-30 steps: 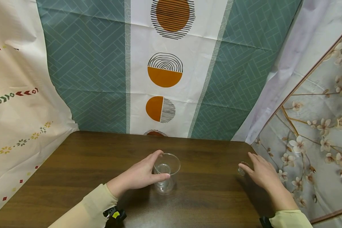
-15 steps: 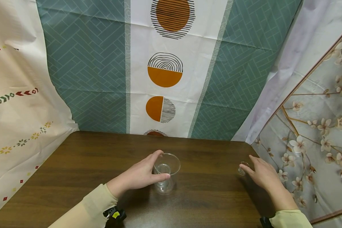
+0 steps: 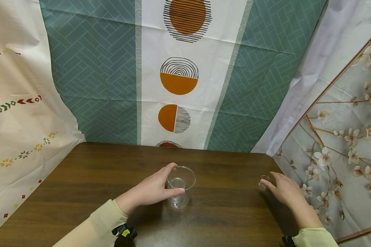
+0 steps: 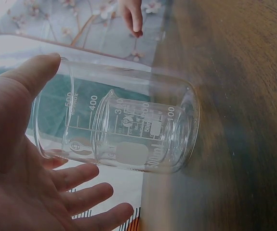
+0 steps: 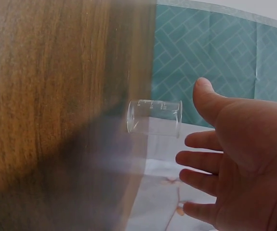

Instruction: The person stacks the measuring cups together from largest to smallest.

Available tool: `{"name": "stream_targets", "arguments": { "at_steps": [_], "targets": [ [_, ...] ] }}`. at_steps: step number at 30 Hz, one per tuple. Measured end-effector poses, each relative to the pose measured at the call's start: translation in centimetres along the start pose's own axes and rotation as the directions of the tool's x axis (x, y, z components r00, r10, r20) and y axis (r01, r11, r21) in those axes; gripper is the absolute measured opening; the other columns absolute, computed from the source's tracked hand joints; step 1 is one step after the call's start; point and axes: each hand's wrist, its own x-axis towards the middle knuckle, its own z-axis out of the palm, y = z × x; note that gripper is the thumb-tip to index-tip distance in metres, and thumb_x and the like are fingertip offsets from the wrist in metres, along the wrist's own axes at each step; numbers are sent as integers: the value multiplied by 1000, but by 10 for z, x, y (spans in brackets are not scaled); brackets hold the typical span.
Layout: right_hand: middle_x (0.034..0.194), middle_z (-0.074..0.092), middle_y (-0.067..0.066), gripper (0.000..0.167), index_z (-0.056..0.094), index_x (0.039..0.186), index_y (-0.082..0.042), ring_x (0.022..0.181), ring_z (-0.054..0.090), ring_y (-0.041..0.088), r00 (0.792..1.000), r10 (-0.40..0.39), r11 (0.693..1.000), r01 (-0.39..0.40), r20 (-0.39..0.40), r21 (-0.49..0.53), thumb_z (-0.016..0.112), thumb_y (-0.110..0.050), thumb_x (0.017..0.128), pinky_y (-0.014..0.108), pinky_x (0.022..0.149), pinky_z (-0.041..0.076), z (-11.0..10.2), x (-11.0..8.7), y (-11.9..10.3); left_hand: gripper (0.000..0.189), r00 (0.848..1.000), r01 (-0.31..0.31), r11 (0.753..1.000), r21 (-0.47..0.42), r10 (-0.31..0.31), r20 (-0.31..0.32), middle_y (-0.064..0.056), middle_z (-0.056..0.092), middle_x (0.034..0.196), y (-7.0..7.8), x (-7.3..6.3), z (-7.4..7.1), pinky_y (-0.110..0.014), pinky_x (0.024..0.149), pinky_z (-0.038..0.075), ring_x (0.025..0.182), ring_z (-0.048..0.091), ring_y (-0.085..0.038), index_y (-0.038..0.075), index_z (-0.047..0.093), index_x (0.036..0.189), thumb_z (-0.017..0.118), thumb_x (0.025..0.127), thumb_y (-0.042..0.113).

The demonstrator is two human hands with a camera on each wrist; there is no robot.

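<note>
A large clear glass beaker (image 3: 180,203) with white graduations stands upright on the table. Nested inside it is a smaller beaker (image 4: 137,129). My left hand (image 3: 151,188) holds the large one near its rim, thumb on one side and index finger on the other; the left wrist view shows the remaining fingers spread off the glass. Far to the right, a tiny glass beaker (image 5: 155,118) stands on the table. Beside it is my right hand (image 3: 285,189), thumb and fingers apart; in the right wrist view a gap separates them from the glass.
The brown wooden table (image 3: 222,206) ends at a hanging green and white cloth (image 3: 179,113) behind. A floral cloth (image 3: 340,164) borders the right edge, close to my right hand. Cream cloth (image 3: 27,144) covers the left side.
The fingers of my right hand have lowered slightly, and its thumb has shifted a little rightward beside the tiny beaker. My left hand and the large beaker have stayed still.
</note>
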Motion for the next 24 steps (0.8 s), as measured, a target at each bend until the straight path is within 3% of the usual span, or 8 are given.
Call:
{"name": "stream_targets", "arguments": {
  "at_steps": [7,17,24],
  "targets": [
    [147,56,43,81,55,146,17,132,54,64,1000,5,1000,-5,17,10,57,-57,113,74,105,44,0,1,1,98,1000,-6,1000,-7,6,4,-18,53,160,-1,0,0,-60,107,51,138,59,-37,11,40,163,76,95,72],
    [141,60,41,74,58,144,15,125,60,63,998,23,1000,-24,52,16,60,-52,113,72,98,49,2,2,2,100,1000,12,1000,1,-12,4,-11,51,163,0,0,0,-58,110,49,141,58,-33,11,40,165,76,94,72],
    [140,60,41,79,56,146,15,124,60,62,995,45,998,-47,87,28,57,-56,113,72,96,50,2,2,2,99,1000,3,1000,-8,-3,6,-14,52,161,0,-1,0,-58,108,50,138,59,-35,11,40,164,76,94,72]
  ]
}}
